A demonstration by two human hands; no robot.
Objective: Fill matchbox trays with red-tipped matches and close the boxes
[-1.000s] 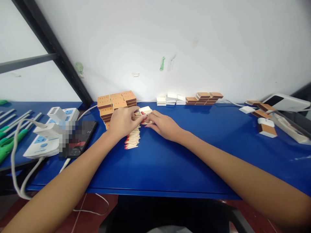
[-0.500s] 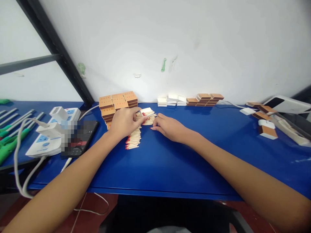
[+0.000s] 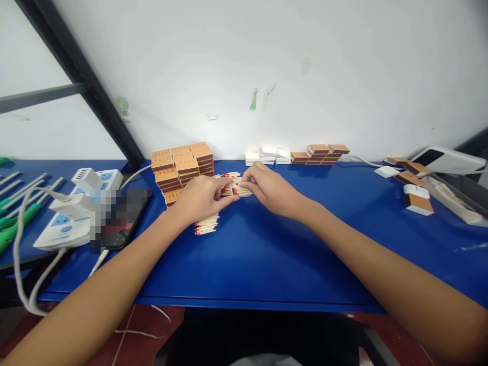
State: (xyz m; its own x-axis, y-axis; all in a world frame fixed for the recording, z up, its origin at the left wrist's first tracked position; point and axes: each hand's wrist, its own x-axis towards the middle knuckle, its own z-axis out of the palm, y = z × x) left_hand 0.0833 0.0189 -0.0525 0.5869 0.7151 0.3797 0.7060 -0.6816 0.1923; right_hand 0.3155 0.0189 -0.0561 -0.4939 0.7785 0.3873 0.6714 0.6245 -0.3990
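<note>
My left hand (image 3: 202, 199) has its thumb and fingers closed on a small white matchbox tray (image 3: 234, 187), most of which is covered by the fingers. Red-headed matches show in and around this tray. My right hand (image 3: 269, 189) is at the tray's right side, its thumb and index finger pinched together on a match that is mostly hidden. Loose matches (image 3: 208, 224) lie in a pile on the blue table below my left hand, and more lie behind the tray.
Stacked matchboxes (image 3: 185, 161) stand behind my left hand. White trays (image 3: 267, 154) and more matchboxes (image 3: 319, 154) line the wall. To the left are a phone (image 3: 131, 216) and a power strip (image 3: 68, 223) with cables. Other boxes (image 3: 418, 203) lie at the right.
My right hand has moved up and left to the tray with its pinched fingers. The tray has shifted slightly down and is more covered by my hands.
</note>
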